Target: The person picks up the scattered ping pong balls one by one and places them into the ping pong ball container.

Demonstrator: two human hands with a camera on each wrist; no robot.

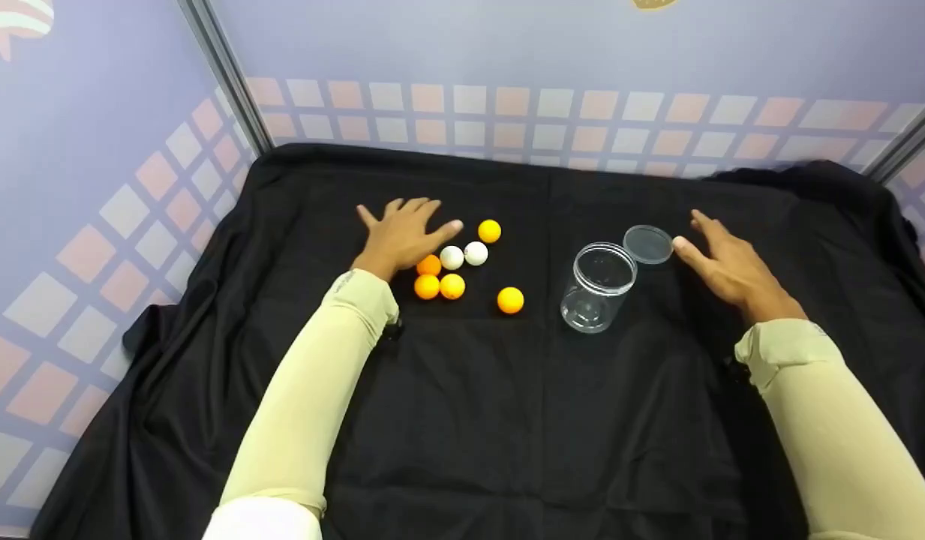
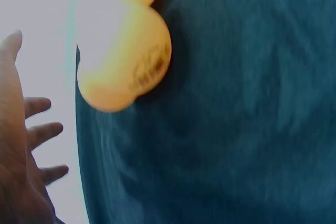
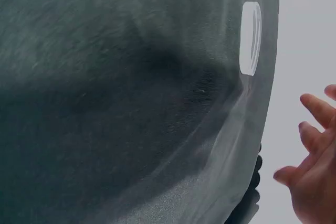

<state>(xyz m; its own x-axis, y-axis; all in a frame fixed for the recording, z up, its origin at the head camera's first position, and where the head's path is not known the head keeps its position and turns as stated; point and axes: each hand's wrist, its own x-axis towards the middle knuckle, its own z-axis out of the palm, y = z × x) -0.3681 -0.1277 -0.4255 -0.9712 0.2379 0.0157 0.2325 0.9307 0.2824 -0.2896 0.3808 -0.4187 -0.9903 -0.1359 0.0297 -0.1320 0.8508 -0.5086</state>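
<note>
The left hand (image 1: 402,236), fingers spread, is beside a group of orange balls (image 1: 427,286) and two white balls (image 1: 464,256), holding nothing. In the left wrist view the hand (image 2: 21,156) appears at the left edge, with orange balls (image 2: 149,51) at the top. A clear jar (image 1: 593,300) stands without its lid on the right; behind it lies a clear round lid (image 1: 648,244). Just right of the lid is the right hand (image 1: 732,266), its fingers extended and grasping nothing. In the right wrist view, the hand (image 3: 317,166) is apart from the lid (image 3: 250,38).
Two more orange balls lie apart, one farther back (image 1: 490,231) and one nearer the jar (image 1: 510,301). Black cloth (image 1: 447,420) with folds covers the table. Tile-patterned panels (image 1: 470,112) rise behind and at the left, joined by metal posts (image 1: 229,75).
</note>
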